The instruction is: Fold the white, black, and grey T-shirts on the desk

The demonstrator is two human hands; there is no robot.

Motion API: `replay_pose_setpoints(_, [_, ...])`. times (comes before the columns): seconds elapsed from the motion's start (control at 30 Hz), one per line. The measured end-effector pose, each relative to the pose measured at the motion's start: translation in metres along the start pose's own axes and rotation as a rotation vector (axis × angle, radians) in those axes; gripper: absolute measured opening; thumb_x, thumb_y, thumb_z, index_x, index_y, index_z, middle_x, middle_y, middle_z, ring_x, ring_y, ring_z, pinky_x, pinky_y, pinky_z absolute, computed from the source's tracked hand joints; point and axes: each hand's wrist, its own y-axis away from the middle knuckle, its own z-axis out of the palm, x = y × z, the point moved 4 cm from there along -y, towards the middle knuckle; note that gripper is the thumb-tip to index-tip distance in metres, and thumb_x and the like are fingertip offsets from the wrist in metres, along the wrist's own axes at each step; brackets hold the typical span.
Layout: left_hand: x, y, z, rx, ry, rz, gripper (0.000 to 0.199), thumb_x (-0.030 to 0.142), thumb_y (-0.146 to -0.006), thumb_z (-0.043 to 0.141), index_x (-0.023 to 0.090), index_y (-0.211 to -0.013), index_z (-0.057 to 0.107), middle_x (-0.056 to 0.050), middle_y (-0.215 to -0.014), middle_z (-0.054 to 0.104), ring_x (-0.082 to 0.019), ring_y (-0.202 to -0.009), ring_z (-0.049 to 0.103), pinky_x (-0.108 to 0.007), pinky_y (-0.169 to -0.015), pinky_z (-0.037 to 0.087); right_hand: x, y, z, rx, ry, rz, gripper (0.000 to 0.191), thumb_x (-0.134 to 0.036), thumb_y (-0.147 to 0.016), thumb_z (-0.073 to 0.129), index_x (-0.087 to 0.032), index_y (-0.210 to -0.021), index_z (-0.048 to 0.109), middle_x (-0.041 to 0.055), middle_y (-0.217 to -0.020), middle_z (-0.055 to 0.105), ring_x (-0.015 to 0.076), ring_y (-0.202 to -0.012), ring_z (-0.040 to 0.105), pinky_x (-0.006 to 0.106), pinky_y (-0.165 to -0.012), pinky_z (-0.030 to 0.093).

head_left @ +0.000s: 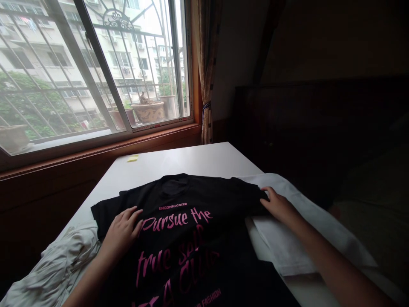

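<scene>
A black T-shirt with pink lettering lies spread face up over a white table, its collar toward the window. My left hand rests on the shirt's left side beside the lettering, palm down with its fingers apart. At the right sleeve's end, my right hand pinches the black fabric between thumb and fingers. Under that sleeve and to its right lies a white cloth. A crumpled pale cloth is heaped left of my left forearm.
The white table reaches toward the window, with a yellow sticky note near its far left corner. A tied curtain hangs beyond it. Potted plants stand outside the window. The right side is dark.
</scene>
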Motion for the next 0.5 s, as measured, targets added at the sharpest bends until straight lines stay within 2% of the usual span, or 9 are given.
replay_pose_setpoints(0.07, [-0.021,-0.022,-0.002,0.028,-0.054,-0.068,0.049,0.041,-0.099,0.042,0.016,-0.134,0.065,-0.015,-0.144,0.060,-0.032,-0.135,0.053,-0.046,-0.119,0.037,0.003,0.000,0.005,0.002,0.050,-0.013,0.048,-0.037,-0.091,0.050,-0.025,-0.137,0.050,0.0079,-0.096,0.069,0.0293,-0.084,0.068,0.037,-0.071,0.048])
replay_pose_setpoints(0.13, [-0.043,-0.041,0.001,-0.014,-0.090,-0.154,0.051,0.039,-0.098,0.041,0.013,-0.137,0.062,-0.017,-0.145,0.058,-0.033,-0.138,0.050,-0.046,-0.119,0.036,-0.001,-0.001,0.002,0.076,0.113,-0.056,0.049,-0.034,-0.090,0.052,-0.023,-0.137,0.051,0.0110,-0.105,0.067,0.0314,-0.092,0.066,0.040,-0.076,0.049])
replay_pose_setpoints(0.23, [-0.066,-0.065,0.009,-0.089,-0.097,-0.222,0.054,0.038,-0.098,0.039,0.012,-0.143,0.056,-0.017,-0.147,0.056,-0.033,-0.139,0.049,-0.045,-0.117,0.036,-0.021,-0.008,-0.006,0.232,0.191,-0.148,0.047,-0.028,-0.088,0.054,-0.022,-0.134,0.057,0.0150,-0.121,0.062,0.0348,-0.109,0.061,0.044,-0.090,0.049])
replay_pose_setpoints(0.3, [-0.073,-0.078,0.014,-0.108,-0.090,-0.235,0.055,0.038,-0.099,0.038,0.012,-0.145,0.054,-0.017,-0.147,0.057,-0.032,-0.137,0.050,-0.044,-0.114,0.039,-0.038,-0.018,-0.007,0.263,0.184,-0.219,0.043,-0.024,-0.089,0.054,-0.021,-0.131,0.060,0.0146,-0.124,0.060,0.0343,-0.115,0.058,0.044,-0.098,0.047])
replay_pose_setpoints(0.43, [-0.080,-0.099,0.024,-0.139,-0.082,-0.283,0.055,0.040,-0.100,0.038,0.013,-0.145,0.053,-0.018,-0.148,0.055,-0.034,-0.136,0.049,-0.046,-0.108,0.042,-0.072,-0.051,0.007,0.139,0.086,-0.309,0.027,-0.030,-0.095,0.055,-0.023,-0.117,0.068,0.0113,-0.124,0.061,0.0291,-0.118,0.058,0.039,-0.106,0.044])
replay_pose_setpoints(0.5, [-0.083,-0.109,0.028,-0.151,-0.076,-0.307,0.056,0.041,-0.101,0.036,0.013,-0.146,0.052,-0.019,-0.147,0.055,-0.034,-0.134,0.051,-0.046,-0.106,0.043,-0.084,-0.068,0.018,0.071,0.066,-0.327,0.025,-0.034,-0.096,0.057,-0.023,-0.115,0.069,0.0097,-0.125,0.062,0.0260,-0.117,0.059,0.035,-0.106,0.044])
